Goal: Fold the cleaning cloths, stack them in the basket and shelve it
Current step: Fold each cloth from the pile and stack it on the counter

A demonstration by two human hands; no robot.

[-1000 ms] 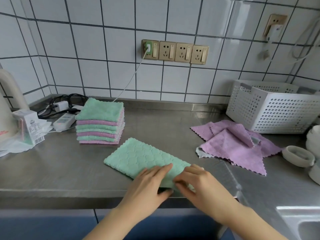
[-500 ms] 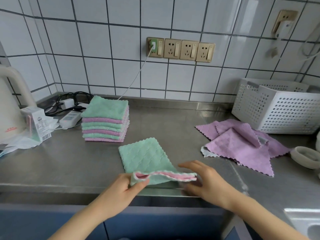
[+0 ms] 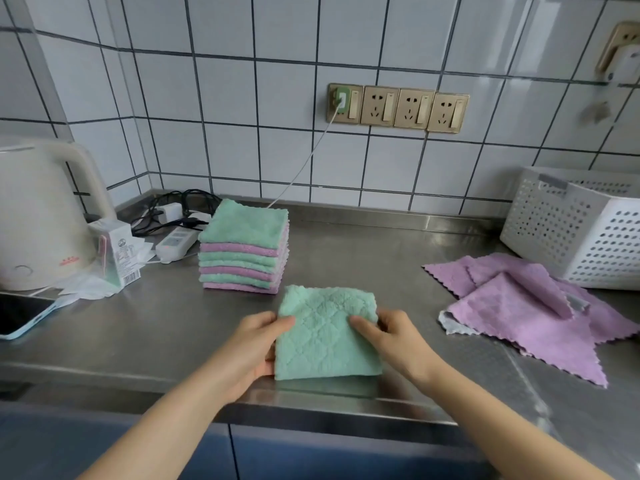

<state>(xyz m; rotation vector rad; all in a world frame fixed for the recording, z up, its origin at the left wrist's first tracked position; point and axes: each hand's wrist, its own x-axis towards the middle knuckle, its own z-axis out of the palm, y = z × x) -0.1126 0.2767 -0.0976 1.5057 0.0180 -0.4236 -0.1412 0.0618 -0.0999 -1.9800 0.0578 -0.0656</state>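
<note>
Left hand [image 3: 254,348] and right hand [image 3: 391,337] grip the folded green cloth [image 3: 327,334] between them (thumbs on top).

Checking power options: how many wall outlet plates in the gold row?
4, side by side on the tiled wall: leftmost holds a charger, then second, third, rightmost unused.

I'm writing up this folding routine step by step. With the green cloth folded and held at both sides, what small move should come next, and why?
Probably lift the folded green cloth onto the stack of folded cloths behind it. Both the left hand and the right hand grip its side edges, it looks like a finished square, and the stack's top is free.
</note>
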